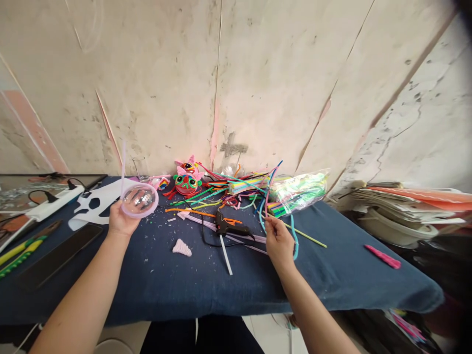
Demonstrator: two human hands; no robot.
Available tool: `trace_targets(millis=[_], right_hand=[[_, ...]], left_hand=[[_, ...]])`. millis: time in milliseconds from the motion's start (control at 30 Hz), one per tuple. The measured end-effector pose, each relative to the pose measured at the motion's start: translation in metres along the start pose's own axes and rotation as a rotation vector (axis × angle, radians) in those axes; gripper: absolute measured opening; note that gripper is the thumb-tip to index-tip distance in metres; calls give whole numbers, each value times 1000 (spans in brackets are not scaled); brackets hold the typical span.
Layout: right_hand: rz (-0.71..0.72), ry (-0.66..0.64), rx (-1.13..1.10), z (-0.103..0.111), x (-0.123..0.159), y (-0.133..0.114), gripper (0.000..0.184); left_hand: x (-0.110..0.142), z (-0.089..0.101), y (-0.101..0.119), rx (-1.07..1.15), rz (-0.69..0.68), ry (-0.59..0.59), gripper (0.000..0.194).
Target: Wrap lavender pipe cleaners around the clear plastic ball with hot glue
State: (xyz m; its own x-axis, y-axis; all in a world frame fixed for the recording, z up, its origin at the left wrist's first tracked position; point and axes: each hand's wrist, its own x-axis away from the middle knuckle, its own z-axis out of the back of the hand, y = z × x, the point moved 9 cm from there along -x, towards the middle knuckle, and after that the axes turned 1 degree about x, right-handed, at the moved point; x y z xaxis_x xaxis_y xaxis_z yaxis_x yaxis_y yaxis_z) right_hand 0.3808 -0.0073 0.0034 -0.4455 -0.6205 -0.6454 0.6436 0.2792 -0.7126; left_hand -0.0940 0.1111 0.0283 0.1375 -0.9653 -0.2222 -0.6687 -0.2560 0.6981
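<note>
My left hand [124, 220] grips a clear plastic dome [142, 199] whose rim is wrapped in a pale pink pipe cleaner, one end sticking straight up. Over the right half of the table, my right hand [280, 243] is closed on pipe cleaners [264, 200], pink and blue, that rise from the fingertips; a blue one loops beside the hand. Between the hands lies a black glue gun [230, 226] with a white glue stick poking out. Near it are pale pink pipe cleaners [201, 223] and a wrapped pink triangular piece [182, 248].
Two pink-eared animal-face ornaments [187, 182] stand at the back by loose pipe cleaners. A plastic bag of pipe cleaners [298, 191] is at back right. On the left are pliers [27, 248], a dark flat slab [61, 255], cut white sheet [98, 201] and a power strip [55, 202].
</note>
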Motion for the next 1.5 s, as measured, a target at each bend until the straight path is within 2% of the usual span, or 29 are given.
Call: trace_targets(millis=[233,367,433,533,733,1100,1333,1500], right_hand=[[-33,18,-18,4,-1,0,32],[-145,-72,8,-6,-1,12,38],[-130,-91,28,-8,-3,10,42],[-87,-52,61,-5,-6,7,43],[-126,23,129,1,-8,14,47],[-144,-23,94,-3,-9,15,55],[-137,-61,50,-4,-4,14,53],[-127,-73,-67,-10,-4,19,47]], left_hand=[[0,-3,3,6,-11,-35,44],[0,-5,8,14,-33,-52,44],[-1,-5,8,19,-27,-56,45],[-1,-4,8,30,-13,-43,45],[-1,-3,3,49,41,-10,43],[2,-5,-5,62,87,-21,48],[5,-7,-7,80,83,-50,45],[10,-10,-12,79,99,-31,42]])
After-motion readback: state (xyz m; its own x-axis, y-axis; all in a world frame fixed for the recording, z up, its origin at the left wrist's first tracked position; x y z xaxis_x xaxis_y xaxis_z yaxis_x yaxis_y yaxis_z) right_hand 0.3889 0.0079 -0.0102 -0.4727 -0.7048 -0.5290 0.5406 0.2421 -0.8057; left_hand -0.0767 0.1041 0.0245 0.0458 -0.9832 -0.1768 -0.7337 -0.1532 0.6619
